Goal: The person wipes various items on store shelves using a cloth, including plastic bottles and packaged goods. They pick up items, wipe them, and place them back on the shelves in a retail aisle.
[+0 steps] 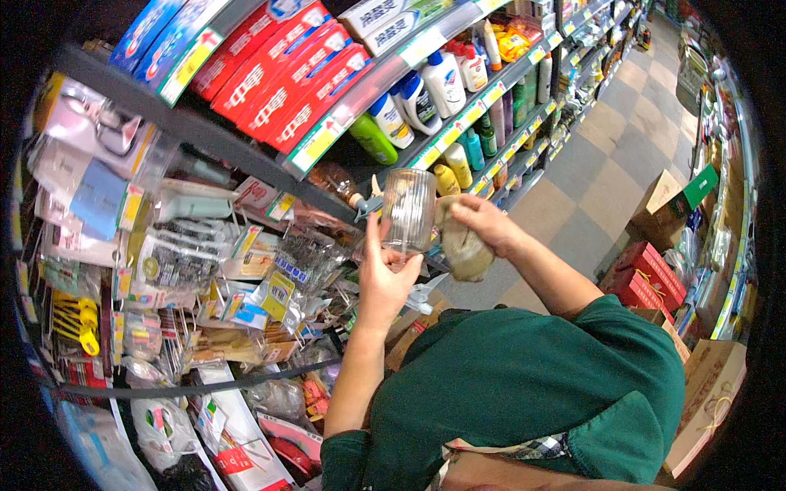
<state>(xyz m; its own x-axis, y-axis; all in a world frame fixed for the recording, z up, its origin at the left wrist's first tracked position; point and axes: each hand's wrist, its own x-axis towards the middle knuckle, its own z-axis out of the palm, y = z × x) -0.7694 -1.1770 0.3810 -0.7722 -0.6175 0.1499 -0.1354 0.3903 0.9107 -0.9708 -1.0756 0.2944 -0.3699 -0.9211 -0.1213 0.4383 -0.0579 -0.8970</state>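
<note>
My left hand (390, 273) is closed around the lower part of a clear ribbed cup (409, 212), with the thumb and fingers near its base. Just right of it, my right hand (482, 224) grips a worn, greyish-beige cloth (465, 251), which hangs down from the fingers. The cloth's upper edge is close to the cup's side; whether they touch I cannot tell. Behind the cup, a bottle with a grey trigger spray head (368, 204) is partly hidden by the shelf edge and my left fingers.
Toothpaste boxes (295, 80) and lotion bottles (443, 85) fill the shelves ahead. Packaged goods hang on hooks (184, 258) at the left. Across the tiled aisle floor (568, 184), red boxes (648, 279) and a cardboard box (706, 399) stand by the right-hand shelves.
</note>
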